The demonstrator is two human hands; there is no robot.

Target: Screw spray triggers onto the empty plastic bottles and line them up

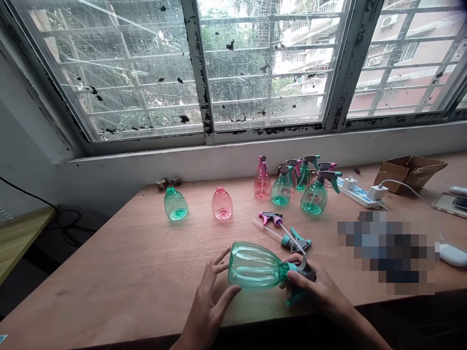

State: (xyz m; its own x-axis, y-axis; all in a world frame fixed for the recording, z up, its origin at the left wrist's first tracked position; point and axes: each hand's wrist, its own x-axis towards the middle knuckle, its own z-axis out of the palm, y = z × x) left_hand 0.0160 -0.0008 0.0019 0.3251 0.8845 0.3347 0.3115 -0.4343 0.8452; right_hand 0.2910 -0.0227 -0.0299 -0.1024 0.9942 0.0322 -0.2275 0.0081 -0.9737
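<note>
Spray bottle (254,266): one, between two hands (208,301), near two loose triggers (301,244).

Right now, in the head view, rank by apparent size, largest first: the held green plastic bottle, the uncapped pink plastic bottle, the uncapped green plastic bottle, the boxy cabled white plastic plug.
1. Held bottle, nearest the camera
2. Uncapped pink bottle, uncapped green bottle: too alike to rank
3. Plug

Sprayer (309,273) partly hidden by right fingers (298,278), pixelated patch (388,253), window (237,92) cropped
</note>
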